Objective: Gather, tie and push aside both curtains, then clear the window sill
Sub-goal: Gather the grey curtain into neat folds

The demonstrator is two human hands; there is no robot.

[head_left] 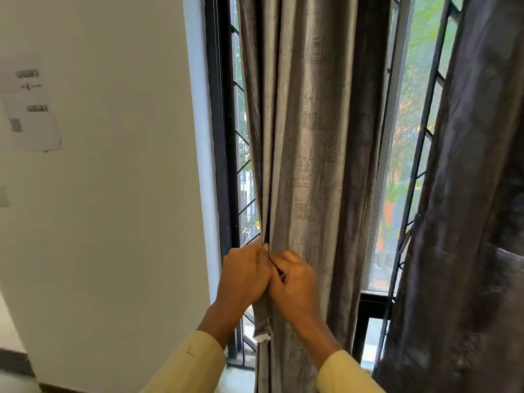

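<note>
While the left hand and right hand bunch the grey curtain at the window's left side, each grip is clenched on its folds, with what looks like a dark tie between them. Tying seems the step in hand. The next move calls for a snug knot, and the right curtain still hangs loose.

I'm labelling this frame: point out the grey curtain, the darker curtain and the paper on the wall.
grey curtain (pixel 312 137): head view, on its middle folds.
darker curtain (pixel 467 194): head view, on its broad front.
paper (pixel 31 106): head view, on the sheet's centre.
</note>
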